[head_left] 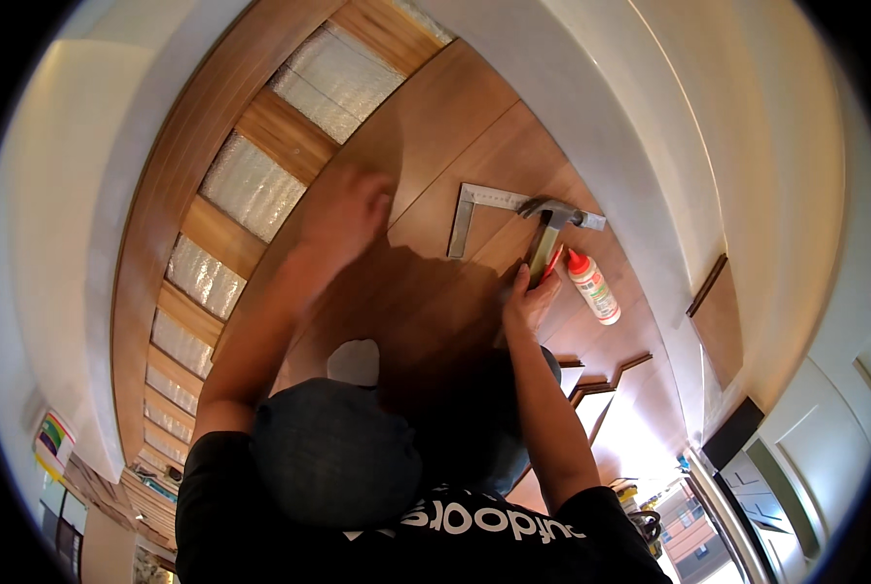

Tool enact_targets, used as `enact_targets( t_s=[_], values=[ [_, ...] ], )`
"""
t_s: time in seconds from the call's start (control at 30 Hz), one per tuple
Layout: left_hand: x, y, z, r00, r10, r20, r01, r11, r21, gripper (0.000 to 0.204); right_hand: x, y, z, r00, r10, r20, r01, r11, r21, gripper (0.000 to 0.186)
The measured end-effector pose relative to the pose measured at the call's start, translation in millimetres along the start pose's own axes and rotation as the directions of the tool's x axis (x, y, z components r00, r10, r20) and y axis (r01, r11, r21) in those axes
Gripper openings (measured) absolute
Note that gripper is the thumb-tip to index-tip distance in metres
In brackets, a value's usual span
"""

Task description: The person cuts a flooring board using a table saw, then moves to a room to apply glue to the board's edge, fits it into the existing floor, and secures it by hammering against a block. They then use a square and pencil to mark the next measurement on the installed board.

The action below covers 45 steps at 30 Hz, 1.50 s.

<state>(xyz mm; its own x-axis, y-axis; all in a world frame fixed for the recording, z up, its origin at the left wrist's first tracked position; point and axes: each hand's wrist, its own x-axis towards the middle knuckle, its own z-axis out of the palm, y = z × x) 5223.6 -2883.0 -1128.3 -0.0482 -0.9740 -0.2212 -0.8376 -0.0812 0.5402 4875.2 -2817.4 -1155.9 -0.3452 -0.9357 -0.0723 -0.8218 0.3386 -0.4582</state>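
Note:
My left hand (350, 216) is over the wooden floor planks (455, 117), close to the edge of the laid boards. It is smeared by motion, and its fingers cannot be made out clearly. My right hand (531, 300) is closed around the lower handle of a claw hammer (543, 238), whose head points away from me. A thin red stick-like thing (553, 261) shows beside the handle at my fingers. Under the hammer head lies a metal carpenter's square (462, 219). Just right of my right hand, a white glue bottle (596, 289) with a red cap lies on its side.
On the left, wooden battens (223, 234) alternate with shiny silver underlay (253, 183). Pale walls curve along both sides. A brown board piece (713, 326) leans by the right wall. Stepped plank ends (606, 383) show behind my right arm, and my knee (333, 453) is below.

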Motion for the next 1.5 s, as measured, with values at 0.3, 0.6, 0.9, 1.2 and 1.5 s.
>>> enact_targets(
  t_s=[0.3,0.6,0.9,1.2,1.5],
  values=[
    [-63,-48,-29,0.959,-0.285,0.013,0.284,0.958,0.05,0.077,2,-7,-5,0.998,-0.062,0.012,0.062,0.998,0.015,0.058],
    [-44,-55,-24,0.925,-0.365,0.109,0.371,0.928,-0.037,0.094,-40,-65,-22,0.661,-0.72,0.211,0.72,0.688,0.094,0.066],
    [-37,-75,-20,0.94,-0.303,0.153,0.314,0.948,-0.052,0.087,-57,-66,18,0.644,-0.706,0.295,0.755,0.648,-0.098,0.07],
    [-43,-62,-26,0.941,-0.315,0.123,0.33,0.935,-0.132,0.081,-55,-56,26,0.651,-0.701,0.289,0.752,0.648,-0.12,0.074],
    [-36,-55,-26,0.922,-0.325,0.21,0.362,0.916,-0.171,0.09,-49,-59,27,0.66,-0.665,0.35,0.73,0.678,-0.088,0.069]
  ],
)
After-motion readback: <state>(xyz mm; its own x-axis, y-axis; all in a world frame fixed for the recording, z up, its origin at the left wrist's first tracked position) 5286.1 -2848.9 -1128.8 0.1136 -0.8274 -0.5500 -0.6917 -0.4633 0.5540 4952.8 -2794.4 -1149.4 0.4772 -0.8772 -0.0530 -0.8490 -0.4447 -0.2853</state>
